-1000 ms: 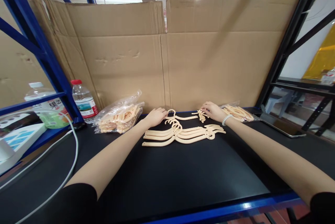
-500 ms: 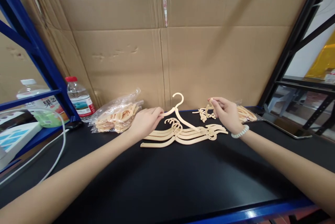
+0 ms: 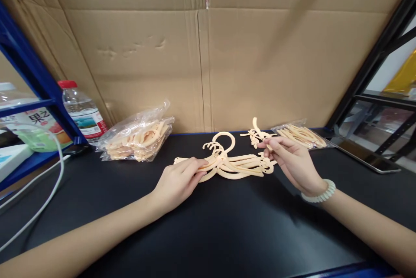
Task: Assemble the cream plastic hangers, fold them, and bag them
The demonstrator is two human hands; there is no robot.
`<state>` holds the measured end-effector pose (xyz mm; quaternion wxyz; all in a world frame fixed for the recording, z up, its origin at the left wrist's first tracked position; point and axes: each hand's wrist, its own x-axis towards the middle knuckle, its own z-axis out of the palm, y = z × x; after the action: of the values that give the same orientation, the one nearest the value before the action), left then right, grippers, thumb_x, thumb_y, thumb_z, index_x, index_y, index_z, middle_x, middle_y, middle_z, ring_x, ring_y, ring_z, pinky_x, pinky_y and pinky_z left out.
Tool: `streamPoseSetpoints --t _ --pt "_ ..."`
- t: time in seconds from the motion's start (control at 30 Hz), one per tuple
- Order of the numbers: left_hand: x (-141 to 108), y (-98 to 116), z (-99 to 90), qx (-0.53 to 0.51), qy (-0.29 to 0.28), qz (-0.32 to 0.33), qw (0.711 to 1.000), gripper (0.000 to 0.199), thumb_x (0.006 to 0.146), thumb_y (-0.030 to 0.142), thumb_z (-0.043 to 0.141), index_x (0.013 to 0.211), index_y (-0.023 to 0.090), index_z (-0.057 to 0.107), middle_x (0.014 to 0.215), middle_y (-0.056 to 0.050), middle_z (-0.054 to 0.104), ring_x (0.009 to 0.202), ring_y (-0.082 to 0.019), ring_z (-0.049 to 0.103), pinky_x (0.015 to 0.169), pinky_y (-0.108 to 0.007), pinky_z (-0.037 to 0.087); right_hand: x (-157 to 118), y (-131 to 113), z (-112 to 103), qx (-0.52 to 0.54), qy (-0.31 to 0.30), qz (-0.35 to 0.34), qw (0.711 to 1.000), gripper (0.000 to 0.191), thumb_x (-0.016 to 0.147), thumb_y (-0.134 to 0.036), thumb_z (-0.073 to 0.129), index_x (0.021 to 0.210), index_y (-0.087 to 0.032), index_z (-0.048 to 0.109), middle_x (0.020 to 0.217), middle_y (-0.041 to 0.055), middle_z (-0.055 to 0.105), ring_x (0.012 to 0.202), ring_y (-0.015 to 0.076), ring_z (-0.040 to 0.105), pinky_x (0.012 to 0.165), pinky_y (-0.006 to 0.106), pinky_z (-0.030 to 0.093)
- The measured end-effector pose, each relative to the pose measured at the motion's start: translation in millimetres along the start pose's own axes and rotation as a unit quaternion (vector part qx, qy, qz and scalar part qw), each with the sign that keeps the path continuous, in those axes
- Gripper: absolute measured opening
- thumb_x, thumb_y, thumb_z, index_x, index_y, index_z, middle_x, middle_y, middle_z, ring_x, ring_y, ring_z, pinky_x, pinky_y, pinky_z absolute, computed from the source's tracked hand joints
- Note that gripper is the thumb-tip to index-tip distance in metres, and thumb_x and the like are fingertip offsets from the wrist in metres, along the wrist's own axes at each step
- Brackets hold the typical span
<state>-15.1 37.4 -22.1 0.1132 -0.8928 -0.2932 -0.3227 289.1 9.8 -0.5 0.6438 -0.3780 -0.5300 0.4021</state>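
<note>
My left hand (image 3: 178, 181) is closed on one arm of a cream plastic hanger (image 3: 231, 138), whose hook points away from me. That hanger is held low over a stack of similar hangers (image 3: 238, 175) in the middle of the table, and their hooks fan out to its left. Off to the right, my right hand (image 3: 289, 156) pinches a small curved cream plastic piece (image 3: 255, 122), its upper end standing above the fingers. Just behind that hand is a small heap of cream plastic pieces (image 3: 251, 138), partly hidden by the fingers.
A clear bag of cream parts (image 3: 139, 139) lies at the back left, beside a red-capped bottle (image 3: 82, 113). Another bag (image 3: 300, 134) is at the back right, near a tablet-like slab (image 3: 365, 154). Cardboard (image 3: 292, 65) walls the back; a white cable (image 3: 48, 200) runs along the left.
My left hand has lowered the hanger toward the stack. My right hand has come nearer to me with the small piece, which now points upward. The camera has tilted down.
</note>
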Motion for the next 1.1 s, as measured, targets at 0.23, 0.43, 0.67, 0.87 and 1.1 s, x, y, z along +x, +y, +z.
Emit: streamPoseSetpoints --t 0.23,0.43,0.67,0.87,1.1 --pt "3.5 -0.5 -1.1 -0.065 0.006 -0.082 0.994 0.014 0.096 0.024 0.05 0.108 0.02 0.055 0.089 -0.001 0.066 0.069 -0.013 0.063 0.062 -0.022 0.05 -4.5 12.8 -4.1 0.086 0.008 0.115 0.99 0.035 0.075 -0.028 0.08 0.1 -0.026 0.055 0.088 0.0018 0.071 0.063 0.0095 0.049 0.061 0.024 0.04" --pt "4.3 0.6 -3.1 -0.085 0.005 -0.103 0.991 0.014 0.095 0.025 0.051 0.106 0.02 0.056 0.091 -0.001 0.066 0.072 -0.013 0.063 0.064 -0.022 0.05 -1.8 11.2 -4.3 0.064 -0.058 0.111 0.99 0.016 0.078 -0.028 0.078 0.08 -0.019 0.064 0.084 0.0016 0.063 0.073 0.0102 0.05 0.069 0.024 0.042" --pt "4.1 1.7 -5.7 -0.098 0.001 -0.108 0.989 0.012 0.095 0.023 0.05 0.106 0.02 0.055 0.091 -0.002 0.065 0.075 -0.014 0.063 0.067 -0.023 0.049 -1.5 10.8 -9.9 0.043 -0.103 0.138 0.984 0.015 0.078 -0.027 0.078 0.083 -0.019 0.066 0.074 -0.0009 0.057 0.069 0.0105 0.049 0.064 0.024 0.04" --pt "2.3 0.8 -6.1 -0.085 0.003 -0.105 0.991 0.009 0.094 0.023 0.05 0.102 0.02 0.052 0.089 -0.001 0.065 0.075 -0.015 0.063 0.068 -0.026 0.048 0.5 7.2 -13.8 0.034 -0.153 0.162 0.974 0.016 0.077 -0.024 0.078 0.083 -0.019 0.065 0.074 -0.0014 0.058 0.068 0.0096 0.048 0.062 0.024 0.038" --pt "0.8 1.6 -8.0 -0.113 0.002 -0.102 0.988 0.009 0.094 0.023 0.05 0.102 0.021 0.052 0.092 -0.002 0.066 0.077 -0.015 0.064 0.069 -0.025 0.05 -0.6 2.3 -14.1 0.025 -0.14 0.141 0.98 0.018 0.075 -0.024 0.08 0.073 -0.019 0.063 0.076 -0.0011 0.057 0.067 0.0112 0.049 0.061 0.027 0.039"
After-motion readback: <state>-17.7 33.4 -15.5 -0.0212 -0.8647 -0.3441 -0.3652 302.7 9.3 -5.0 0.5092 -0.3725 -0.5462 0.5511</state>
